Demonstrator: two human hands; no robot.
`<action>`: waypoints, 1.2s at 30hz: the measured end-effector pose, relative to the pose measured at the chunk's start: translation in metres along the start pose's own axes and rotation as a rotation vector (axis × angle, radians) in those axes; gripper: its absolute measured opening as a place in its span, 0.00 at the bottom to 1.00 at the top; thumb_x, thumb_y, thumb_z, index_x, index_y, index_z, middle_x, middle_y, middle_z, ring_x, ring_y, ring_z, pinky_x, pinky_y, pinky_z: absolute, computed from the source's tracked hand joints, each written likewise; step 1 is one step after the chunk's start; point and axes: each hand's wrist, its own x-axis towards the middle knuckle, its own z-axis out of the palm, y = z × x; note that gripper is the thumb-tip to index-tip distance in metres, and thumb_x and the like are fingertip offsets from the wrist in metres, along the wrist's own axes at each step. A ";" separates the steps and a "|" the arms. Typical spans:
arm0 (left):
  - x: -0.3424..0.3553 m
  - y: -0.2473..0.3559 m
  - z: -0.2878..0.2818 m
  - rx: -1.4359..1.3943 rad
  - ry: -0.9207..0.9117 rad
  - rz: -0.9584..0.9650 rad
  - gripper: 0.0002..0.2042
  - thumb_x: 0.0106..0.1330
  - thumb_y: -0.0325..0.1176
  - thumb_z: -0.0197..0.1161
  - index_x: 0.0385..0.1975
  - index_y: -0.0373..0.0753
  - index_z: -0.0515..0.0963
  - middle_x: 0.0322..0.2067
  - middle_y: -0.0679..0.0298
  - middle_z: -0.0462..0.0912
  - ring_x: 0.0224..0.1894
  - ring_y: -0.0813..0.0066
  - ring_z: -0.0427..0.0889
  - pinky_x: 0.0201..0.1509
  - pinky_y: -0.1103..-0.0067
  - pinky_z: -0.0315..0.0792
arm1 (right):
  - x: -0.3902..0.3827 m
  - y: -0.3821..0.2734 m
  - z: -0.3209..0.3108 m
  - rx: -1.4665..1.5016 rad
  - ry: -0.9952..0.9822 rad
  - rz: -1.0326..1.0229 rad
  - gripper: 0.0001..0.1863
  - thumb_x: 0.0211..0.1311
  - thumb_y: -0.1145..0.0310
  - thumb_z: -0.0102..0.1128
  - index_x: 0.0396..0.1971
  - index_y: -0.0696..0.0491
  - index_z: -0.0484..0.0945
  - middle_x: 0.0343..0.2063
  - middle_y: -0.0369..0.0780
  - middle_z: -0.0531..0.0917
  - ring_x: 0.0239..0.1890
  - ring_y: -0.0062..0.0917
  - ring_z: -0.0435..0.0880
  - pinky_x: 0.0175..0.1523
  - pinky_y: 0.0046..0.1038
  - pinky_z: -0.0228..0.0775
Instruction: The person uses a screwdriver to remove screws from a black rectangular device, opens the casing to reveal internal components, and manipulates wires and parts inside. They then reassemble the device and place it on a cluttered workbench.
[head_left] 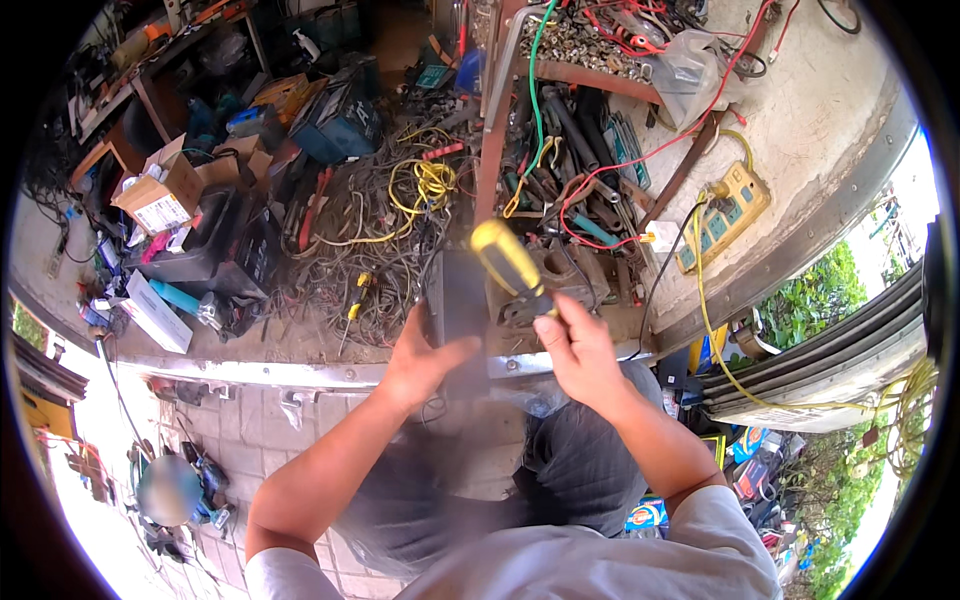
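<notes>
A dark grey rectangular block [463, 300] stands upright at the bench's front edge, its lower part smeared by motion. My left hand [418, 358] is closed on its left side, the thumb lying across its face. In my right hand [580, 352] is a screwdriver [505, 255] with a yellow and black handle. My fingers wrap its near end, and the yellow handle end points up and away, just right of the block's top. The screwdriver's blade cannot be made out. A second yellow-and-black screwdriver [358, 298] lies on tangled wires left of my left hand.
Yellow cable [425, 185] coils among scrap wires beyond the block. Pliers and rods [575, 150] crowd the back right, near a yellow power strip [728, 218]. Left are a black battery [215, 240] and cardboard boxes [165, 187]. A metal edge [330, 374] runs along the bench front.
</notes>
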 end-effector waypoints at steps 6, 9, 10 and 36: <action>-0.002 -0.006 0.000 -0.081 0.168 -0.057 0.43 0.65 0.55 0.60 0.67 0.28 0.50 0.61 0.51 0.66 0.62 0.64 0.67 0.63 0.71 0.65 | -0.005 -0.039 -0.014 0.427 0.186 -0.057 0.24 0.72 0.56 0.49 0.54 0.61 0.69 0.20 0.31 0.71 0.21 0.11 0.65 0.26 0.16 0.57; 0.000 0.006 0.011 -0.165 0.329 -0.129 0.44 0.66 0.61 0.53 0.69 0.30 0.48 0.64 0.51 0.61 0.64 0.65 0.63 0.64 0.69 0.65 | -0.037 -0.016 0.013 0.257 0.079 -0.035 0.21 0.71 0.59 0.52 0.53 0.61 0.70 0.21 0.32 0.73 0.22 0.14 0.69 0.29 0.18 0.62; 0.001 0.006 0.009 -0.135 0.338 -0.102 0.43 0.66 0.60 0.53 0.69 0.30 0.49 0.64 0.51 0.61 0.64 0.64 0.63 0.64 0.70 0.65 | -0.042 -0.013 0.018 0.134 -0.028 0.000 0.20 0.70 0.61 0.53 0.52 0.61 0.70 0.21 0.32 0.73 0.23 0.16 0.70 0.30 0.19 0.64; 0.011 -0.021 -0.021 0.015 0.293 0.076 0.45 0.67 0.59 0.52 0.68 0.24 0.46 0.63 0.48 0.64 0.64 0.63 0.64 0.67 0.75 0.57 | -0.046 -0.014 0.020 0.343 0.101 0.142 0.11 0.68 0.67 0.57 0.42 0.59 0.73 0.23 0.28 0.71 0.25 0.09 0.66 0.28 0.15 0.56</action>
